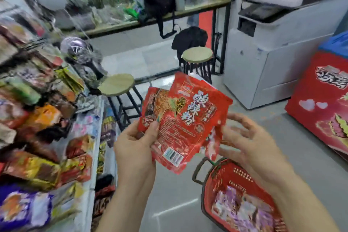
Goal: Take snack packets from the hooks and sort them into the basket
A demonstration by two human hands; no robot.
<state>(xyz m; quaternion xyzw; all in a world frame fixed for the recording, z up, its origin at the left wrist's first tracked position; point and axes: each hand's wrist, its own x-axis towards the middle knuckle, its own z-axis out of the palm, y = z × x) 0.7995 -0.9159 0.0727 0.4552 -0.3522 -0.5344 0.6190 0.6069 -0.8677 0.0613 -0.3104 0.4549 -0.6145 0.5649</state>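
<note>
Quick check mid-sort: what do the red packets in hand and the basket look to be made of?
Red packets: probably glossy printed plastic film; they crease and catch glare. Basket: red moulded plastic, judging by its slotted wall. Its dark handle looks plastic too, but blur leaves that open.

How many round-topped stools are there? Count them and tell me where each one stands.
2. The near stool stands by the end of the snack rack; the far stool stands under the counter. Others could be hidden behind the red packets.
</note>
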